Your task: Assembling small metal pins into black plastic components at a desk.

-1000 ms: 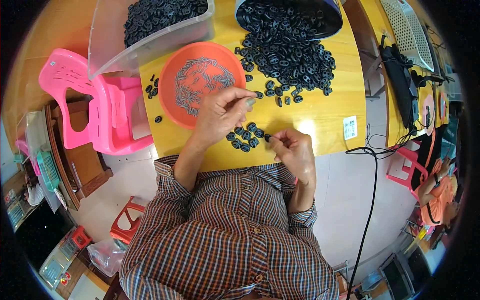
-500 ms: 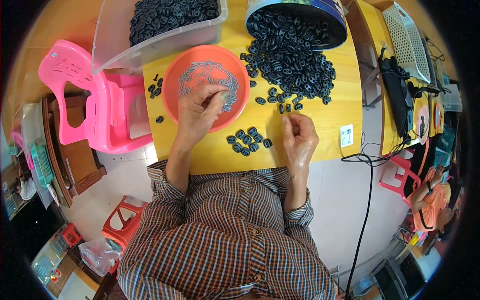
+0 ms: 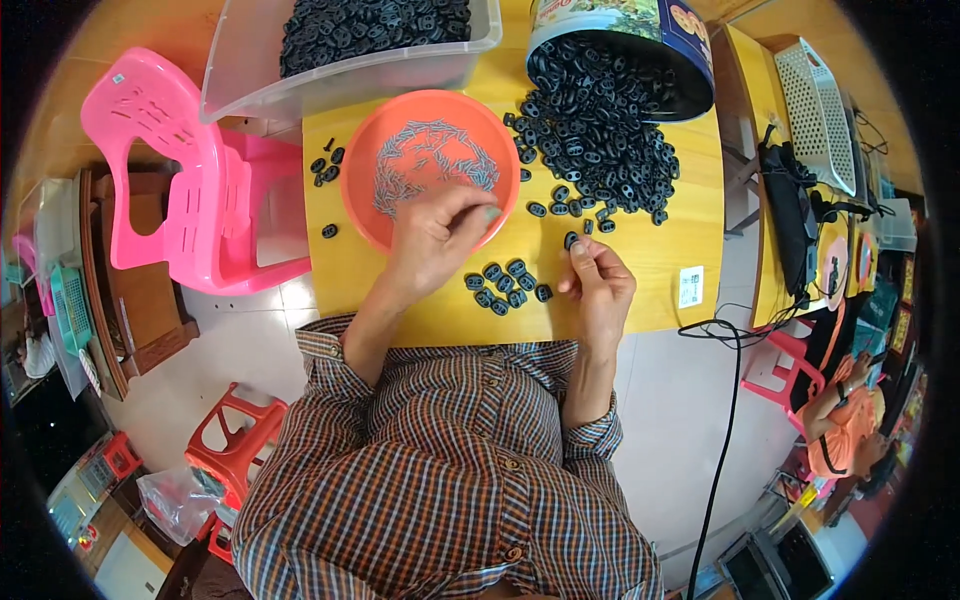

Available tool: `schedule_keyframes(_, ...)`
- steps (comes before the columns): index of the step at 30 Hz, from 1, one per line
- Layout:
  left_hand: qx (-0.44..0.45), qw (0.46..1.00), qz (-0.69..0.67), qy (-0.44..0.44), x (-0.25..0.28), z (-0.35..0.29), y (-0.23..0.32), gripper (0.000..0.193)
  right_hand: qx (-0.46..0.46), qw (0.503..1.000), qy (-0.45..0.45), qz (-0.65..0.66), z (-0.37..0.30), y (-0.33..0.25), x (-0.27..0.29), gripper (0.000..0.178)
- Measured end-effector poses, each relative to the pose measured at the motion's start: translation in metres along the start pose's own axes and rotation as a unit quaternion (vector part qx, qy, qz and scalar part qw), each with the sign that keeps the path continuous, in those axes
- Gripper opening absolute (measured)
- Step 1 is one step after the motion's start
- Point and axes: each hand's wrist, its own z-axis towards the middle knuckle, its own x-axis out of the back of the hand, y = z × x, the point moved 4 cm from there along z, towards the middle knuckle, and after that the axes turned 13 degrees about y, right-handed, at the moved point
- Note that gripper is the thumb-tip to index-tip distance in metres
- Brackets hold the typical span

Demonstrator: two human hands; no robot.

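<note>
My left hand is over the near rim of an orange bowl, thumb and fingertips pinched together; whatever is between them is too small to make out. Slim grey metal pieces, screws or springs, are scattered across the bowl's bottom. To the right, my right hand pinches a small black oval two-hole piece between thumb and fingers, just above the yellow table. Between my hands lies a small cluster of similar black pieces. A big heap of them spreads beyond my right hand.
The heap spills from a tipped round tin. A clear plastic bin of black pieces stands far left. A few loose pieces lie left of the bowl. Pink chair at left; black cable and a co-worker in orange at right.
My right hand now has a black oval piece standing out at its fingertips. My left hand has shifted toward the bowl's near right side. The whole view has shifted slightly.
</note>
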Motion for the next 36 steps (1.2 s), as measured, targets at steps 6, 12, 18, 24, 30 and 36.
schedule_keyframes(6,0.04,0.992,-0.084,-0.088,-0.034,-0.017,0.011,0.012,-0.103,0.986,-0.062,0.115,-0.004,0.003,0.001,0.015)
schedule_keyframes(12,0.026,0.981,-0.13,-0.14,-0.048,-0.024,0.009,0.022,-0.135,0.964,-0.126,0.194,-0.007,0.007,0.001,0.016)
schedule_keyframes(18,-0.051,0.978,-0.103,-0.173,-0.047,-0.023,0.014,0.023,-0.143,0.96,-0.151,0.186,-0.014,0.009,-0.001,0.015)
schedule_keyframes(24,0.18,0.941,-0.22,-0.182,-0.05,-0.03,0.002,0.017,-0.114,0.965,-0.136,0.193,-0.015,0.005,0.0,0.016)
schedule_keyframes(30,0.224,0.909,-0.302,-0.18,-0.05,-0.03,-0.004,0.017,-0.106,0.966,-0.144,0.186,-0.017,0.004,-0.003,0.018)
schedule_keyframes(36,0.195,0.929,-0.267,-0.168,-0.049,-0.03,-0.004,0.016,-0.055,0.983,-0.125,0.126,-0.024,-0.003,-0.008,0.017)
